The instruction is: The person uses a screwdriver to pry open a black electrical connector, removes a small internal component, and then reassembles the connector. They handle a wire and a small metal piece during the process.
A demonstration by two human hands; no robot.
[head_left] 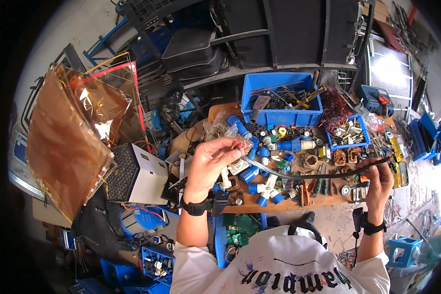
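Note:
Over the workbench, a cable (323, 175) stretches in a sagging curve between my two hands. Its right part is black, and toward the left it looks pale grey or shiny. My left hand (210, 159) pinches the left end, where small red and blue bits and some clear plastic show at the fingertips; exactly what these are is hard to make out. My right hand (380, 183) grips the black part near its other end, which sticks out past the fingers. Below the cable lie blue-and-white industrial plugs (267, 188), apart from both hands.
A big blue crate (281, 116) of tools stands at the bench's back, beside a small blue tray (349, 139) of metal parts. Pliers and screwdrivers (306, 192) lie along the front edge (308, 202). A white box (144, 174) and brown sheets (66, 147) are at left.

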